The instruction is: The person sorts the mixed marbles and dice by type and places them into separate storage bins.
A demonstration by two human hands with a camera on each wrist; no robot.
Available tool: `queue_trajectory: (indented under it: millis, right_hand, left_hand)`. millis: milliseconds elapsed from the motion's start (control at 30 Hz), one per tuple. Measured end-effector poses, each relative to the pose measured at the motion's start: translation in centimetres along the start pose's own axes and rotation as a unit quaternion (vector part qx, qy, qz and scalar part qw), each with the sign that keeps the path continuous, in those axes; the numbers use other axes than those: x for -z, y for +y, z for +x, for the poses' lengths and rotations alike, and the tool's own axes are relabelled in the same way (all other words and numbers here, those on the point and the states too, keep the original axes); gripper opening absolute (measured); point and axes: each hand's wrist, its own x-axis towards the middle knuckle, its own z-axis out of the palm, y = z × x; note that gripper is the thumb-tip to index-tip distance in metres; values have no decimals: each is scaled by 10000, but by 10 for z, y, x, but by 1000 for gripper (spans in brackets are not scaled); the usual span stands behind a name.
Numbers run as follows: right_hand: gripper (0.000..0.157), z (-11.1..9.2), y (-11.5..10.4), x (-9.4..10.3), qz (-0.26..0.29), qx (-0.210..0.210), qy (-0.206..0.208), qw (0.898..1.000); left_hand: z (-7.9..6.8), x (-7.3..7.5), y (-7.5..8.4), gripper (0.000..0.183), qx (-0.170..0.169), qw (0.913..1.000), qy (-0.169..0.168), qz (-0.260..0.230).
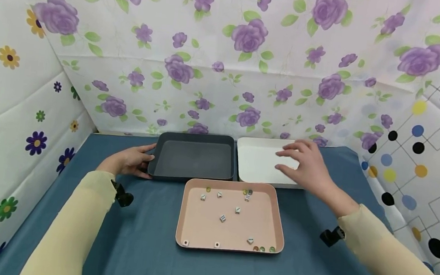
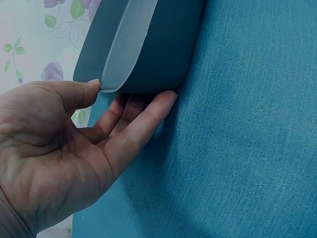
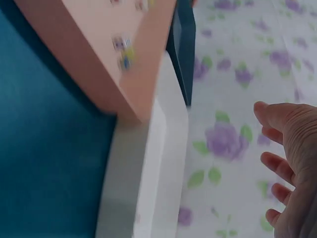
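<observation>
Head view: blue-covered tabletop (image 1: pixel 136 243) with three trays. Left hand (image 1: pixel 133 160) grips left edge of dark tray (image 1: pixel 194 159), thumb at rim, fingers against side and underside. Right hand (image 1: pixel 305 164) hovers over right part of white tray (image 1: pixel 259 158), fingers loosely spread, holding nothing. White tray sits just right of dark one. Pink tray (image 1: pixel 204 230) lies in front of both, nearer person, with scattered white dice (image 1: pixel 222 218) and small coloured round pieces (image 1: pixel 262 248) inside. Purple-flowered cloth (image 1: pixel 179 68) hangs behind.
</observation>
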Motion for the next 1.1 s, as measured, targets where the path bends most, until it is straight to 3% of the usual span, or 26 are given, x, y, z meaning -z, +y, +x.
queue_trajectory:
  millis: [233, 467, 767, 1100]
  right_hand:
    - [34, -14, -31, -19, 277, 453, -179, 9984]
    - [32, -28, -51, -35, 414, 209, -751, 9961]
    - [30, -33, -62, -52, 458, -80, -856, 9952]
    - [27, -36, -74, -67, 305, -237, -1245, 9915]
  left_hand:
    - [4, 2, 0, 67, 18, 10000, 34, 10]
    - [1, 1, 1, 67, 16, 10000, -11, -2]
    - [2, 1, -3, 68, 16, 10000, 9, 9]
    - [1, -1, -2, 67, -60, 10000, -7, 61]
